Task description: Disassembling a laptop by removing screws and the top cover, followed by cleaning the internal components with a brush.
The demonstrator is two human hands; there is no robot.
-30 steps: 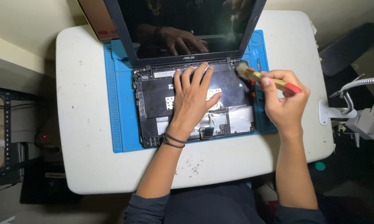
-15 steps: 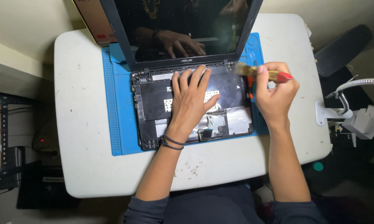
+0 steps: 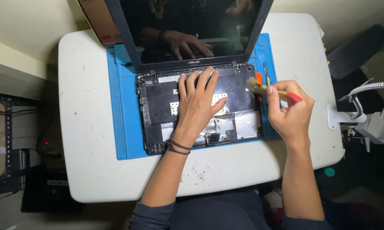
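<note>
Laptop, black, lid open, keyboard cover already off, inner base exposed; it lies on the blue rubber work mat on my white rounded table. My left hand rests flat with fingers spread on the bare base, holding nothing. My right hand is closed around a small brush with a red handle and tan bristles, bristles at the base's right edge near the hinge. Judged progress: opening done; brushing under way at that edge; pale specks on the table; reassembly not begun, no removed cover visible.
</note>
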